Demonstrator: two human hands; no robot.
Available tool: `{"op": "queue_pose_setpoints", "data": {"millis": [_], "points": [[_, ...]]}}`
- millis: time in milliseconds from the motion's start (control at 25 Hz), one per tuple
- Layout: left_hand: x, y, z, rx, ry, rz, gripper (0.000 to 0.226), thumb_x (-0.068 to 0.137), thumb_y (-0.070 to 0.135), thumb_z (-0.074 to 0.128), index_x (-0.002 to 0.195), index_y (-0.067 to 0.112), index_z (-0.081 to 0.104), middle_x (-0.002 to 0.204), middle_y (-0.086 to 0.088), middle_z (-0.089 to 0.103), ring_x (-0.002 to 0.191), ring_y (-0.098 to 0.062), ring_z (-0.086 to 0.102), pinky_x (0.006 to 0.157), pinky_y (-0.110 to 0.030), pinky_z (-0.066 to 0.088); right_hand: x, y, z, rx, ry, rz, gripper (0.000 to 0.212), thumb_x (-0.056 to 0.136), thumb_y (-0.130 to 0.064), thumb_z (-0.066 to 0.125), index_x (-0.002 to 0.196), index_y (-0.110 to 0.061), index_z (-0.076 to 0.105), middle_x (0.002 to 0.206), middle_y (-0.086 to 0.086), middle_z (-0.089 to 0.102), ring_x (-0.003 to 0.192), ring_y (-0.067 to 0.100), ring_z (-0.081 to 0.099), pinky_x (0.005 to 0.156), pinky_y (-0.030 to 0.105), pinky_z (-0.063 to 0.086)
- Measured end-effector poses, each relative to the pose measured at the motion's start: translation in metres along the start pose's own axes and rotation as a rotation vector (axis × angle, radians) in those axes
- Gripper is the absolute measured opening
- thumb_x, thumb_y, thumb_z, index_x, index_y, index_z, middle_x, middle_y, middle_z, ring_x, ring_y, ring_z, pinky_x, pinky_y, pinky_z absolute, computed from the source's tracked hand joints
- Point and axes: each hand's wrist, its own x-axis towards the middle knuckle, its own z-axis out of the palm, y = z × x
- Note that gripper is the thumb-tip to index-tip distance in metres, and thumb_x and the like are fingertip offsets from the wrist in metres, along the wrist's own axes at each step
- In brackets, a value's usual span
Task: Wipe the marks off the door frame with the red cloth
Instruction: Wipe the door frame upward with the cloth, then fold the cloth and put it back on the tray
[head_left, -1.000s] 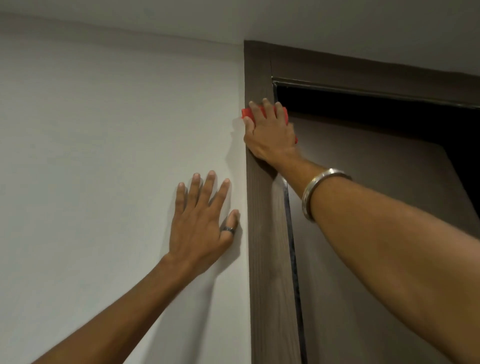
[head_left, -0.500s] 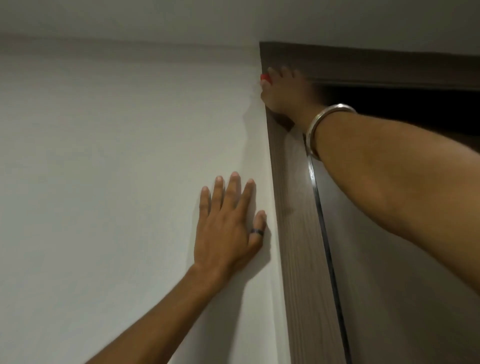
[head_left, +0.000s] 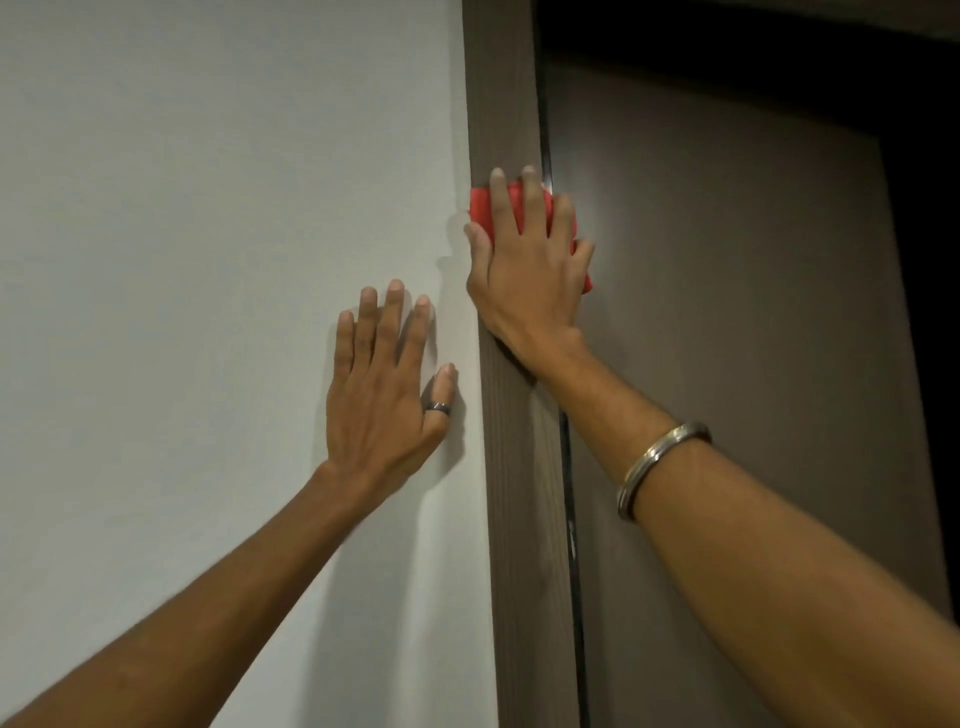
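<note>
in the head view, the right hand (head_left: 524, 270) is pressing the red cloth (head_left: 480, 208) flat against the brown door frame (head_left: 519, 493), with its fingers (head_left: 501, 200) spread open over the fabric rather than curled around it, so the cloth is being pinned by the palm, not pinched. the cloth is sitting on the upright of the frame, its edges peeking out at the wall side and at the door side of the hand. the left hand (head_left: 384, 395) is lying open and flat on the white wall (head_left: 208, 260) just beside the frame, holding nothing and wearing a dark ring (head_left: 436, 408); a metal bangle (head_left: 657, 467) is circling the right wrist. no marks are showing clearly on the visible wood grain, so how much is already clean cannot be told; the long stretch of frame below the hand is looking like work that is probably remaining.
</note>
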Motion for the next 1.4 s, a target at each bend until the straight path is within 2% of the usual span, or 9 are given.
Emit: {"op": "queue_pose_setpoints", "data": {"millis": [400,640,800,880,960,1080,1200,1280,1400], "points": [[-0.187,0.021,0.000,-0.019,-0.218,0.018,0.074,0.105,0.043,0.040,0.167,0.008,0.018,0.175,-0.017,0.011,0.163,-0.035,0.006,0.133,-0.049,0.002,-0.259,0.028,0.023,0.016,-0.129,0.101,0.068,0.106,-0.055,0.032,0.166,-0.025,0.023,0.175,0.009,0.021,0.161,0.038,0.023,0.114,0.061,0.039],[-0.278,0.054,-0.022,-0.080,-0.439,-0.073,0.072,0.104,0.043,0.036,0.165,0.007,0.024,0.175,-0.017,0.012,0.163,-0.032,0.004,0.134,-0.043,-0.007,-0.379,0.041,0.012,-0.045,-0.403,0.151,0.067,0.108,-0.051,0.037,0.165,-0.019,0.027,0.173,0.014,0.027,0.155,0.043,0.036,0.102,0.058,0.053],[-0.316,0.088,-0.053,-0.246,-0.537,-0.231,0.069,0.105,0.043,0.033,0.164,0.010,0.027,0.175,-0.012,0.012,0.163,-0.030,0.005,0.134,-0.039,-0.005,-0.446,0.058,-0.018,0.230,-0.633,0.299,0.071,0.108,-0.039,0.047,0.168,-0.021,0.014,0.178,0.003,0.005,0.160,0.036,0.025,0.120,0.061,0.037],[-0.350,0.113,-0.075,-0.494,-0.572,-0.447,0.064,0.106,0.046,0.033,0.163,0.018,0.030,0.175,-0.002,0.016,0.164,-0.020,0.006,0.134,-0.037,0.003,-0.481,0.061,-0.042,0.612,-0.660,0.725,0.076,0.107,-0.035,0.055,0.168,-0.025,0.011,0.178,0.000,0.006,0.160,0.031,0.027,0.124,0.060,0.037],[-0.398,0.141,-0.107,-0.754,-0.636,-0.771,0.055,0.106,0.049,0.035,0.158,0.032,0.033,0.171,0.008,0.026,0.160,-0.010,0.019,0.131,-0.040,0.020,-0.513,0.054,-0.071,1.017,-0.591,1.321,0.081,0.096,-0.036,0.070,0.164,-0.024,0.028,0.168,0.008,0.037,0.149,0.035,0.046,0.118,0.058,0.045],[-0.458,0.162,-0.156,-1.030,-0.813,-1.548,0.042,0.110,0.048,0.038,0.147,0.031,0.047,0.161,-0.007,0.047,0.146,-0.024,0.046,0.121,-0.050,0.040,-0.560,0.031,-0.104,1.458,-0.505,1.910,0.062,0.089,-0.046,0.065,0.135,-0.004,0.066,0.121,0.018,0.074,0.109,0.034,0.074,0.094,0.050,0.062],[-0.493,0.144,-0.183,-1.197,-0.850,-2.268,0.068,0.106,0.064,0.026,0.130,0.015,0.067,0.132,-0.019,0.072,0.127,-0.039,0.064,0.102,-0.052,0.053,-0.615,-0.005,-0.125,1.534,-0.556,2.181,0.061,0.102,-0.055,0.049,0.112,-0.003,0.080,0.112,0.021,0.078,0.099,0.036,0.078,0.087,0.048,0.062],[-0.519,0.126,-0.199,-1.183,-0.774,-2.437,0.076,0.103,0.070,0.024,0.122,0.015,0.074,0.121,-0.016,0.078,0.119,-0.037,0.070,0.103,-0.052,0.054,-0.652,-0.030,-0.136,1.434,-0.691,2.246,0.063,0.105,-0.056,0.044,0.123,-0.005,0.075,0.124,0.020,0.076,0.111,0.036,0.075,0.097,0.049,0.056],[-0.570,0.098,-0.228,-1.022,-0.799,-2.529,0.073,0.104,0.067,0.026,0.121,0.016,0.075,0.118,-0.017,0.079,0.117,-0.039,0.070,0.107,-0.063,0.050,-0.703,-0.064,-0.144,1.210,-1.010,2.131,0.064,0.107,-0.059,0.036,0.123,-0.012,0.076,0.125,0.013,0.078,0.111,0.026,0.078,0.096,0.042,0.058]]}}
